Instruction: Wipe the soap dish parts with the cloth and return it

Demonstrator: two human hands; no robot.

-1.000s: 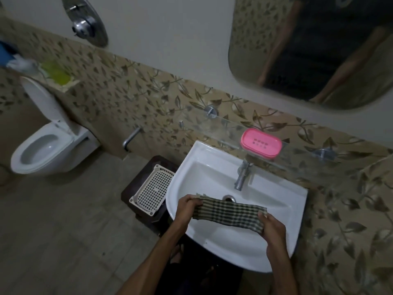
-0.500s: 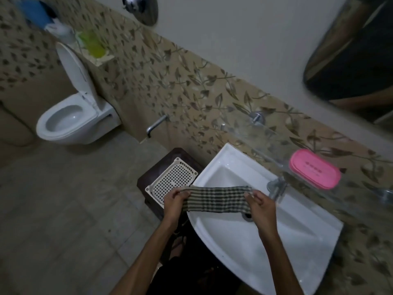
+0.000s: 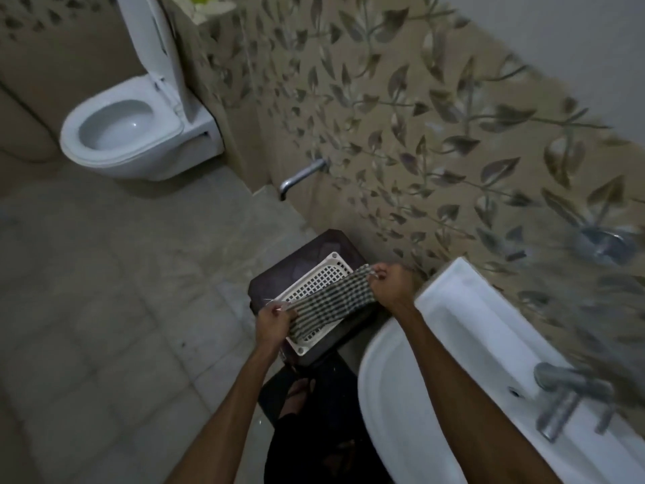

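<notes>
Green-and-white checked cloth (image 3: 330, 302) stretched flat btwn both hands, held over white perforated plastic tray (image 3: 316, 286) on dark brown stool (image 3: 279, 274). Left hand (image 3: 274, 324) pinched shut on cloth end at 7 o'clock; right hand (image 3: 392, 284) pinched shut on other end at 1 o'clock. White ceramic basin (image 3: 453, 326) at 4 o'clock of cloth, w/ chrome tap (image 3: 572, 396). White toilet (image 3: 132, 131) at 10 o'clock, well apart. Chrome wall spout (image 3: 302, 176) at 12 o'clock.
</notes>
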